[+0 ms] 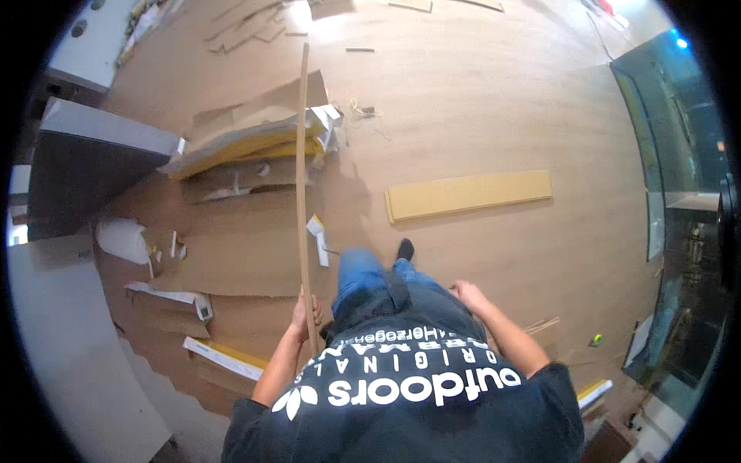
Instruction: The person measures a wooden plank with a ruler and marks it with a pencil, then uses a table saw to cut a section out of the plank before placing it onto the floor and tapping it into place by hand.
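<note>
My left hand (305,312) is closed around a long, thin wooden strip (302,170), near its lower end. The strip stretches far ahead of me, almost straight, passing in front of a pile of cardboard and yellow-edged packing (247,147). My right hand (469,296) hangs beside my right hip, its fingers curled in, and nothing shows in it. Ahead to the right, a flat tan cardboard package (471,194) lies on the wooden floor. A small white and yellow piece (319,239) is on the floor just right of the strip.
To the left are a dark, box-like unit (100,166) and a pale panel (69,332). A flattened cardboard sheet (224,262) and a white, yellow-edged length (224,359) lie on that side. Glass-fronted units (656,147) line the right. Loose flat pieces (247,31) lie far ahead.
</note>
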`<move>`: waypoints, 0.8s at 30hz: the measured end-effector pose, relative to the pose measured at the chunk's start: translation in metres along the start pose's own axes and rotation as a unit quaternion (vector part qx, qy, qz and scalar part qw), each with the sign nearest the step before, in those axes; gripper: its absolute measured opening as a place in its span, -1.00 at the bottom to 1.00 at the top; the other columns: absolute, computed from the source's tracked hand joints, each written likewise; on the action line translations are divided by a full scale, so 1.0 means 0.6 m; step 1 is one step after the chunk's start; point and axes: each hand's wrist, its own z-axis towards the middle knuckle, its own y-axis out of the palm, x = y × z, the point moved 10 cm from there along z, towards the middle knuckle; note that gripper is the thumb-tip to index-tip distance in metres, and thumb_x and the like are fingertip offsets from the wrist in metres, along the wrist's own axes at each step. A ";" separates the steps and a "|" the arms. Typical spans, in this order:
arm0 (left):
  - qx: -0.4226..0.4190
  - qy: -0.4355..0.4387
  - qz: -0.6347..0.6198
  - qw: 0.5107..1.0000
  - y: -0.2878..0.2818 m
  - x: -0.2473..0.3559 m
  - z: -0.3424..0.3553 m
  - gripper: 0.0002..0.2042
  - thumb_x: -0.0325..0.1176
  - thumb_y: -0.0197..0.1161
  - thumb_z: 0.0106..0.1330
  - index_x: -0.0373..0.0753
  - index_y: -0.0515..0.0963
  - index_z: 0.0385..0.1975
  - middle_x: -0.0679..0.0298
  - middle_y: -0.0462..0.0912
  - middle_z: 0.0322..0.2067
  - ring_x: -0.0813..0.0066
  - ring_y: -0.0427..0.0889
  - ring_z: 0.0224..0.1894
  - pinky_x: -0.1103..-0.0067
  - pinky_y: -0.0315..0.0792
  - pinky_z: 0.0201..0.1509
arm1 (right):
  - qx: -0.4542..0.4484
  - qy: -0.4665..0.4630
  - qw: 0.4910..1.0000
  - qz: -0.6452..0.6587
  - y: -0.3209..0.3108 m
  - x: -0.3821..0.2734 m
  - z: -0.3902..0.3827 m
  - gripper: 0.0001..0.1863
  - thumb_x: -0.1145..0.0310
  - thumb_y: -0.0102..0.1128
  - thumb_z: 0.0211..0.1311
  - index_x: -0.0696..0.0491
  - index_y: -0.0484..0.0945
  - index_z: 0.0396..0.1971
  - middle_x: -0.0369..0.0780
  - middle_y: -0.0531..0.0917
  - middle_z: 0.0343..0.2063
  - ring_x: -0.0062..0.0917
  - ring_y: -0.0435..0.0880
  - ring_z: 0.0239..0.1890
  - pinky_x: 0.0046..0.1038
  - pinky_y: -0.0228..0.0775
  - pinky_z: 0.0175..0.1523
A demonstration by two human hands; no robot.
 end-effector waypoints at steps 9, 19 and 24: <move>0.137 0.096 0.028 0.985 -0.071 0.070 0.397 -0.44 0.28 -0.22 0.49 -0.02 0.37 -0.57 0.50 0.21 -0.74 0.61 0.22 -0.74 0.59 0.10 -0.68 | -0.126 0.059 0.990 -0.035 -0.401 -0.139 0.381 -0.34 -0.14 0.04 0.36 0.24 0.59 0.01 0.11 0.64 0.01 -0.08 0.60 0.13 -0.21 0.42 0.21; 0.039 0.120 -0.047 0.991 0.369 1.012 0.550 -0.65 -0.02 0.00 0.42 -0.13 0.34 -0.52 0.36 0.31 -0.72 0.49 0.30 -0.73 0.55 0.15 -0.71 | 0.091 -0.083 0.969 0.215 -0.902 -0.380 0.625 -0.73 0.29 0.04 0.42 0.16 0.61 -0.14 -0.11 0.71 -0.28 -0.42 0.68 -0.15 -0.40 0.46 0.01; 0.019 0.122 -0.001 0.992 0.481 1.169 0.692 -0.58 0.13 -0.03 0.45 -0.09 0.38 -0.46 0.39 0.29 -0.67 0.50 0.30 -0.69 0.57 0.21 -0.65 | 0.032 -0.065 0.979 0.191 -1.150 -0.498 0.832 -0.72 0.29 0.07 0.40 0.16 0.60 -0.09 -0.13 0.71 -0.27 -0.41 0.68 -0.10 -0.39 0.46 0.07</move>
